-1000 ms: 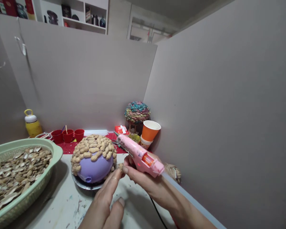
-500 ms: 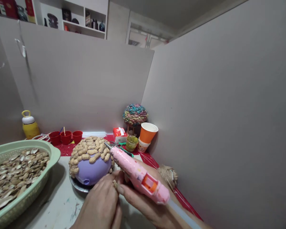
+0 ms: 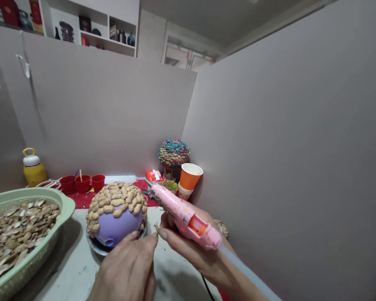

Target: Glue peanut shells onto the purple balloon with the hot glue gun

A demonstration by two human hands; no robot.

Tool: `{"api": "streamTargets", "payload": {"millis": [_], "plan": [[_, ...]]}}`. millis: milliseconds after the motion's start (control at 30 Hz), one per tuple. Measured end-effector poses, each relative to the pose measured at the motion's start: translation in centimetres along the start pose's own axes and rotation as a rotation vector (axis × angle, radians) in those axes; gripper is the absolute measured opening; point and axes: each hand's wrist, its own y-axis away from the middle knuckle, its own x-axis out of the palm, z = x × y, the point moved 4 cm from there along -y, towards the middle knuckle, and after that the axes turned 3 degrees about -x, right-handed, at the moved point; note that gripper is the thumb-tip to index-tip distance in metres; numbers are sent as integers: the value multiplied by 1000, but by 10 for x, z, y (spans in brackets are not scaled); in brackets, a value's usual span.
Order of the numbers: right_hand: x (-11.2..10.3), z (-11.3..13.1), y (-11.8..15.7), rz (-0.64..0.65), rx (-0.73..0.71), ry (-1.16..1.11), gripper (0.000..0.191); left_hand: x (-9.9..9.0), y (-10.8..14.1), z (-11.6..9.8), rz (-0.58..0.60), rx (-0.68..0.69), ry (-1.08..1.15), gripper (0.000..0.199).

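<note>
My right hand [image 3: 188, 246] is wrapped round a pink hot glue gun [image 3: 184, 213], its metal nozzle pointing up and left. A small piece of peanut shell [image 3: 157, 228] pokes out by that thumb. My left hand [image 3: 125, 267] lies palm down with fingers apart, its fingertips close to the shell piece and to the balloon's lower edge. Its thumb is mostly hidden. Ahead of it a purple balloon [image 3: 120, 225], its upper part covered with peanuts [image 3: 115, 196], rests in a metal bowl [image 3: 95, 246].
A green basket [image 3: 67, 205] of shell pieces stands left. Behind are red cups [image 3: 98, 182], clear glue sticks [image 3: 120, 179], a tissue pack [image 3: 153, 175], a colourful tree-like ornament [image 3: 174, 152], orange paper cups [image 3: 189, 177] and a yellow bottle [image 3: 34, 171]. Grey partitions [image 3: 113, 108] enclose the table.
My hands have drawn apart a little: the right with the glue gun has moved away from the balloon, and a gap shows between them. The view has shifted slightly.
</note>
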Motion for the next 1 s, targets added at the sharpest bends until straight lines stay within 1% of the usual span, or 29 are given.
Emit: {"api": "streamTargets", "payload": {"millis": [67,133,267,367,467,533,600,667,700,800,900,1000], "plan": [[-5,-5,1,-33,19,-39,15,-2,0,0,-28,-9,19,35],[-10,-6,2,-41,59,-36,17,-3,-1,-1,-46,-16,22,34],[-16,4,5,31,135,7,21,-2,-2,-1,-40,-14,19,31],[-15,11,7,75,127,-40,16,0,0,-1,-18,-22,33,32],[-12,18,9,73,91,-57,14,5,7,1,-5,-38,69,32],[-12,26,10,26,67,-47,16,10,13,4,-15,-69,119,35],[-15,34,11,-45,74,-26,16,14,18,6,-18,-103,205,42],[-18,37,12,-89,118,8,15,18,20,9,12,-133,319,50],[-20,36,12,-104,124,19,15,19,20,9,32,-150,385,52],[-22,27,9,-57,107,-33,18,18,14,8,55,-172,566,52],[-23,14,7,-61,102,-41,22,13,6,5,36,-180,676,37],[-22,9,7,-37,103,-55,21,7,0,4,45,-218,726,26]]}}
